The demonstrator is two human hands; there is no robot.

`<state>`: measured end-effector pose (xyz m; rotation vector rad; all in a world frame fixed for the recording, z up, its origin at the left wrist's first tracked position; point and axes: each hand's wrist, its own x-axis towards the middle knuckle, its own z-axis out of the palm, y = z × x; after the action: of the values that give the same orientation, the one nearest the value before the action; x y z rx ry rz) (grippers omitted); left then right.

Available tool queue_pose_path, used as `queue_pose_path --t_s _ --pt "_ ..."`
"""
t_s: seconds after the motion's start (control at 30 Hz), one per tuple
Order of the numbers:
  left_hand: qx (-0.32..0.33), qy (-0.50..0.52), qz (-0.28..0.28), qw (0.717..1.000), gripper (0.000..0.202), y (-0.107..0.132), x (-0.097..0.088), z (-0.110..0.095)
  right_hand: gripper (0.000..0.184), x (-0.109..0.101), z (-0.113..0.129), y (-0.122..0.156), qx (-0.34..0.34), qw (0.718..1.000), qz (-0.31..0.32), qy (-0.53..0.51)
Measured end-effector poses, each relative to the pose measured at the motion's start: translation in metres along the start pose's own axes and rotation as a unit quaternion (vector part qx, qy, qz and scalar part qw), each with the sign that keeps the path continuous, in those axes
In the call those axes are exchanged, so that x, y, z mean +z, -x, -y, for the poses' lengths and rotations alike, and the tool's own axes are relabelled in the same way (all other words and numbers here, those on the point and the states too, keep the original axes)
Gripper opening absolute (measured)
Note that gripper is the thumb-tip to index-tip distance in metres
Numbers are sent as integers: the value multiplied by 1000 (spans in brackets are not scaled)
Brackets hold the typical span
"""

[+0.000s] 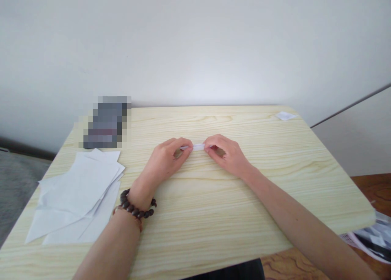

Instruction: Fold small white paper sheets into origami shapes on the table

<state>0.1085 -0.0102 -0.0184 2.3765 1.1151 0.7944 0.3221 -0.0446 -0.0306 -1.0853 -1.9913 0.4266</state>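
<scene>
Between my two hands is a small folded piece of white paper (198, 147), held level just over the middle of the table. My left hand (168, 155), with dark beads at its wrist, pinches the left end between thumb and fingers. At the right end, my right hand (225, 154) has the same kind of pinch. Only the paper's short middle stretch and bits of its ends show; my fingers cover the rest.
Loose white sheets (82, 186) lie in an overlapping pile on the table (189, 219) at left. Behind them is a dark, pixelated flat object (105, 123). A small folded white paper (286, 115) sits at the far right corner. A wall (195, 47) borders the back edge.
</scene>
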Motion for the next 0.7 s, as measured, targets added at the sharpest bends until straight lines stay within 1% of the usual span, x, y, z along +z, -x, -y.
queue_pose_path --t_s 0.13,0.33,0.57,0.7 --pt "14 -3 9 1000 16 0 -2 -1 11 -1 0 0 12 1000 17 7" --pt "34 10 31 999 16 -1 -5 -4 13 -4 3 -2 -3 999 46 19" --pt "-5 3 6 1000 15 -2 1 -3 11 -4 7 -2 4 999 40 22" --pt "7 12 17 1000 12 -2 2 -2 10 -1 8 -2 11 999 17 36"
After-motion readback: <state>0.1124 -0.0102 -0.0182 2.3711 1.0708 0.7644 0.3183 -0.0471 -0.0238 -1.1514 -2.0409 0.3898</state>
